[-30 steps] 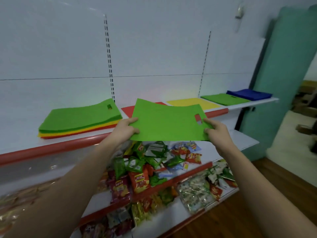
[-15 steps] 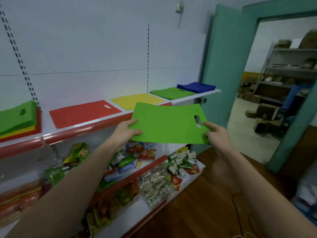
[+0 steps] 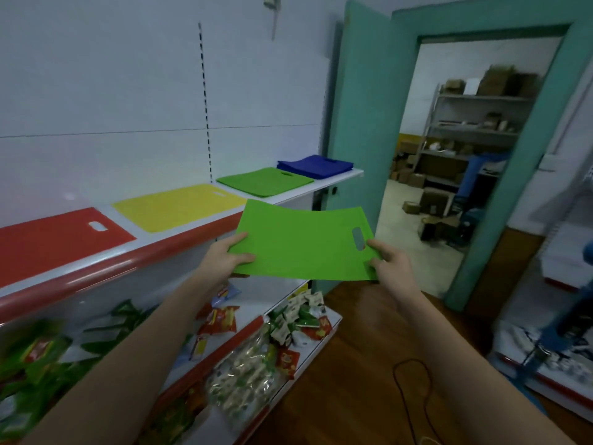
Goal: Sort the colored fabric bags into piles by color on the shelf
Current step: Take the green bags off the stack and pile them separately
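I hold a flat green fabric bag (image 3: pixel 301 244) in the air in front of the top shelf (image 3: pixel 340 176), its cut-out handle toward the right. My left hand (image 3: pixel 229 256) pinches its left edge and my right hand (image 3: pixel 386 261) pinches its right edge beside the handle hole. On the shelf lie, from left to right, a red bag (image 3: pixel 61 239), a yellow bag (image 3: pixel 179 205), a green pile (image 3: pixel 264 181) and a blue pile (image 3: pixel 316 165). The held bag hangs just in front of and below the green pile.
Lower shelves hold several snack packets (image 3: pixel 244 370). A teal door (image 3: pixel 356 123) stands open right of the shelf end, leading to a storeroom with metal racks (image 3: pixel 465 136). A black cable (image 3: pixel 414 393) lies on the wooden floor. Another display stands at far right (image 3: pixel 552 358).
My view and both hands have swung right along the shelf with the green bag. The mixed stack at the left has left the view; the green and blue piles are now close.
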`<state>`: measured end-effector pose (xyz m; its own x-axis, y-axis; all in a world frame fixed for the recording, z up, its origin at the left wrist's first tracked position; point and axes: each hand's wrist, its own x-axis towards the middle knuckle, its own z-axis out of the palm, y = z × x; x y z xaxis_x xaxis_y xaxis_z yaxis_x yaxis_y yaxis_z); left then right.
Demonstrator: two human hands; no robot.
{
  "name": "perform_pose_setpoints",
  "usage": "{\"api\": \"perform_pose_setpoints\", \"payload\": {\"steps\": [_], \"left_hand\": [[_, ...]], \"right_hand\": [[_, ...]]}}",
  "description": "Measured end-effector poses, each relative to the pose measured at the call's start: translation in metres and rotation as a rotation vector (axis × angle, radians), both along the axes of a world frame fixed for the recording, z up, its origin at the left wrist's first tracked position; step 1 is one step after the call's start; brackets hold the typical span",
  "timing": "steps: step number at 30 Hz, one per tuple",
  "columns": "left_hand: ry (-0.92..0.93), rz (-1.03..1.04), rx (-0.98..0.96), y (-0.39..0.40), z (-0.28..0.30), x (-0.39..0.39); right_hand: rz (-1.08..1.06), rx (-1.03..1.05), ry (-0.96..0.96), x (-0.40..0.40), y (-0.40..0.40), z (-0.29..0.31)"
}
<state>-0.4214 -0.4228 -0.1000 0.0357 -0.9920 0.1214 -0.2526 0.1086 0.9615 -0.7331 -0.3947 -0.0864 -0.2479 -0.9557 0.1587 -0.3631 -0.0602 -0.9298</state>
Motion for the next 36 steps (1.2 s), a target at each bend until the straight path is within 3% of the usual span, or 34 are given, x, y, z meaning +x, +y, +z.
{"api": "perform_pose_setpoints", "payload": {"steps": [11, 15, 25, 30, 36], "left_hand": [[0.047, -0.073, 0.003, -0.134, 0.002, -0.021], [0.158, -0.059, 0.053, -0.179, 0.002, -0.035], [0.236, 0.13, 0.001, -0.273, 0.016, -0.089], [0.207, 0.275, -0.026, -0.295, 0.023, -0.102], [-0.035, 0.528, -0.022, -0.314, 0.027, -0.083]], "right_hand": [[-0.047, -0.009, 0.005, -0.03, -0.129, -0.004], [-0.002, -0.031, -0.01, -0.049, -0.182, 0.0], [0.175, -0.048, -0.109, -0.103, -0.344, 0.008], [0.272, -0.062, -0.113, -0.105, -0.408, 0.012], [0.384, -0.128, -0.038, -0.062, -0.48, 0.016]]}}
